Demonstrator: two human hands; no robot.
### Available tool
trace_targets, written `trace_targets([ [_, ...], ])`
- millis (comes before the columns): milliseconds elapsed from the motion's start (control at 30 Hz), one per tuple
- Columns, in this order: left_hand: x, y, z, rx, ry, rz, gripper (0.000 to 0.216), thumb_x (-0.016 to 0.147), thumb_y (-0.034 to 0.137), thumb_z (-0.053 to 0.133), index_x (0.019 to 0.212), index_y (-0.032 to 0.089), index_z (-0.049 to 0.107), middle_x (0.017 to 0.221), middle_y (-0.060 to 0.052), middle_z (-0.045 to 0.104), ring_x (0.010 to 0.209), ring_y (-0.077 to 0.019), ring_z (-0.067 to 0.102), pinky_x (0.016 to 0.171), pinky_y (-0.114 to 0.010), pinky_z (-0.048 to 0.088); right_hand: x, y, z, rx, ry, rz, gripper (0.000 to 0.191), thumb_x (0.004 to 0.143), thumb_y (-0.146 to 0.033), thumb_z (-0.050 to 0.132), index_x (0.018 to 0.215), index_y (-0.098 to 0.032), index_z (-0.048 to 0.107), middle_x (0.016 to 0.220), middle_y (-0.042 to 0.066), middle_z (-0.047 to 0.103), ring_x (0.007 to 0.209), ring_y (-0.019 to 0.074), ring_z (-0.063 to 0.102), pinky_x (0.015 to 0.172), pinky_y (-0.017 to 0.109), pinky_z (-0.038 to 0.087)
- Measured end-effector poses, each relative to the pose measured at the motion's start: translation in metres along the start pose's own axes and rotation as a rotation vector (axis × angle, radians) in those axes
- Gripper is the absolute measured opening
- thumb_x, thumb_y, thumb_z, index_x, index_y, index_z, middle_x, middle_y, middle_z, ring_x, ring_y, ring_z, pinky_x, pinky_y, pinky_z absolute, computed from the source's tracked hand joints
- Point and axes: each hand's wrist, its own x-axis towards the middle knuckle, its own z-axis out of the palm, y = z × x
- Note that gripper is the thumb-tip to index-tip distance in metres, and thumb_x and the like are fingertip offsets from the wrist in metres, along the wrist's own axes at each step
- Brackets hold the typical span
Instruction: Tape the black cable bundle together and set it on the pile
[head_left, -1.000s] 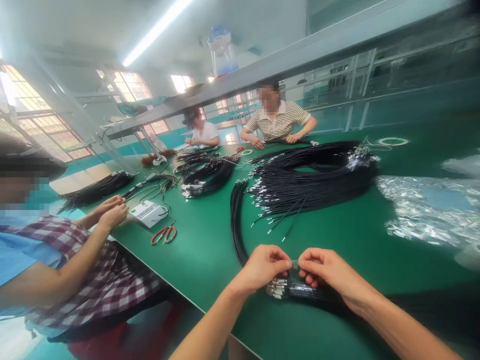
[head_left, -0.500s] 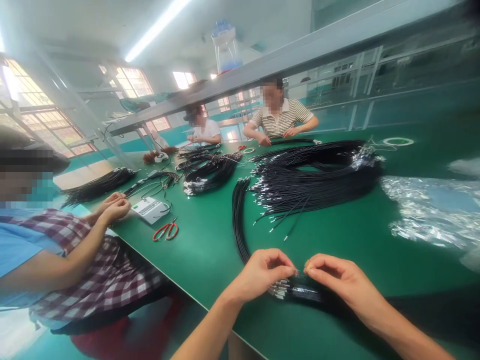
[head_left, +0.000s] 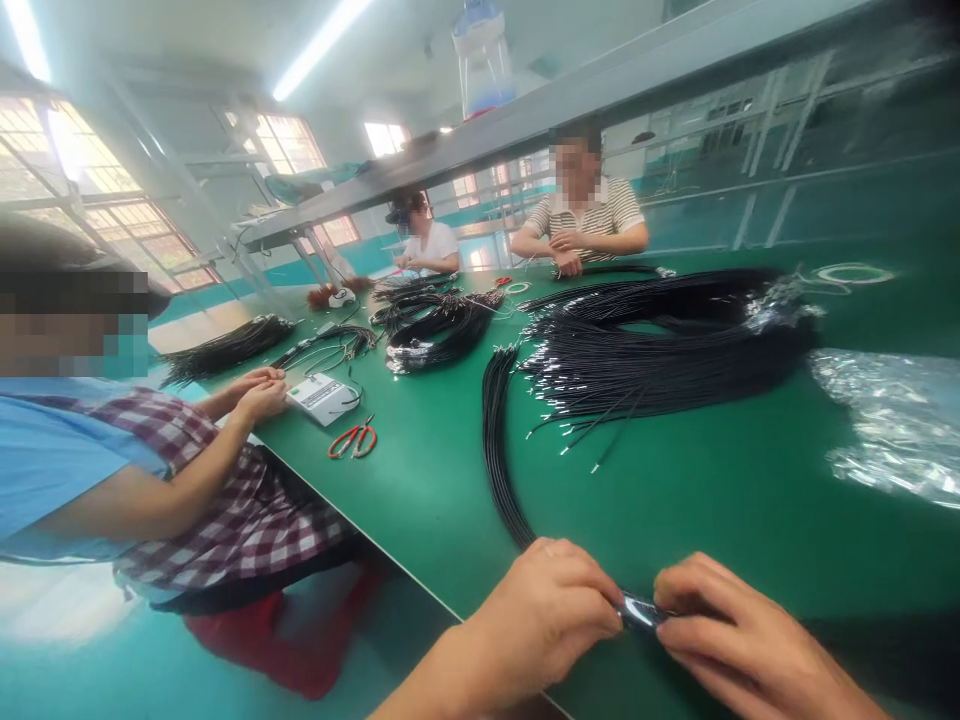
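Fingers: your left hand and right hand meet at the near edge of the green tabletop, thumb and fingertips of each pinched together on one short black cable end held between them; what sits at its tip is hidden by the fingers.

Handling note: keep both pinches close to the joint so the end stays straight, and let the rest of the strand lie slack on the table.

Feed: thin bundle of black cables, running from under your left hand away toward the table's middle.

Stock: large coil of black cables with bare tips, mid-table; clear plastic bags at the right edge.

Left edge: red-handled scissors, white box, a co-worker's hands.

Far edge: two more people, seated, with smaller cable bundles before them.
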Motion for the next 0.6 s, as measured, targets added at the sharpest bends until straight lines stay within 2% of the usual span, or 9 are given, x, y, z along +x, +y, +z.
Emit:
trace_targets([
  [133, -0.014, 0.002, 0.018, 0.455, 0.059, 0.205, 0.023, 0.093, 0.011, 0.045, 0.089, 0.016, 0.067, 0.103, -0.008, 0.072, 0.095, -0.0206, 0.063, 0.079, -0.033, 0.049, -0.01, -0.001, 0.002, -0.441, 0.166, -0.328, 0.03, 0.09, -0.006, 0.039, 0.09, -0.019, 0.066, 0.085, 0.01, 0.068, 0.073, 0.0203, 0.063, 0.063, 0.031, 0.053],
  [200, -0.018, 0.003, 0.022, 0.568, 0.061, 0.274, 0.022, 0.091, 0.008, 0.046, 0.09, 0.014, 0.067, 0.106, -0.01, 0.071, 0.097, -0.0225, 0.063, 0.083, -0.034, 0.05, -0.012, -0.001, -0.001, -0.601, 0.14, -0.475, 0.037, 0.087, -0.002, 0.035, 0.094, -0.018, 0.068, 0.091, 0.01, 0.07, 0.081, 0.0219, 0.064, 0.071, 0.033, 0.053],
  [267, -0.021, 0.003, 0.024, 0.623, 0.055, 0.32, 0.021, 0.09, 0.007, 0.048, 0.093, 0.011, 0.068, 0.109, -0.012, 0.07, 0.101, -0.0241, 0.062, 0.089, -0.035, 0.049, -0.011, -0.003, -0.007, -0.706, 0.037, -0.553, 0.039, 0.085, -0.002, 0.033, 0.094, -0.017, 0.068, 0.096, 0.01, 0.071, 0.085, 0.0224, 0.065, 0.074, 0.034, 0.054],
  [367, -0.022, -0.001, 0.026, 0.668, 0.045, 0.356, 0.021, 0.089, 0.008, 0.049, 0.098, 0.009, 0.067, 0.114, -0.015, 0.068, 0.106, -0.0265, 0.061, 0.095, -0.037, 0.048, -0.008, -0.002, -0.015, -0.756, -0.114, -0.624, 0.041, 0.086, -0.004, 0.031, 0.092, -0.014, 0.07, 0.098, 0.013, 0.07, 0.086, 0.0247, 0.066, 0.074, 0.036, 0.055],
  [433, -0.023, -0.005, 0.026, 0.697, 0.044, 0.367, 0.021, 0.088, 0.007, 0.048, 0.097, 0.006, 0.067, 0.118, -0.017, 0.065, 0.108, -0.0281, 0.059, 0.096, -0.038, 0.048, -0.008, 0.001, -0.016, -0.759, -0.158, -0.64, 0.043, 0.087, -0.005, 0.027, 0.092, -0.012, 0.07, 0.1, 0.015, 0.069, 0.088, 0.0265, 0.066, 0.075, 0.037, 0.056],
  [600, -0.023, -0.001, 0.019, 0.647, 0.048, 0.343, 0.019, 0.088, 0.006, 0.047, 0.095, 0.008, 0.064, 0.124, -0.015, 0.061, 0.116, -0.0263, 0.055, 0.101, -0.039, 0.045, -0.019, 0.011, -0.008, -0.766, -0.08, -0.564, 0.046, 0.088, -0.002, 0.025, 0.095, -0.008, 0.07, 0.107, 0.015, 0.067, 0.097, 0.0289, 0.063, 0.08, 0.037, 0.057],
])
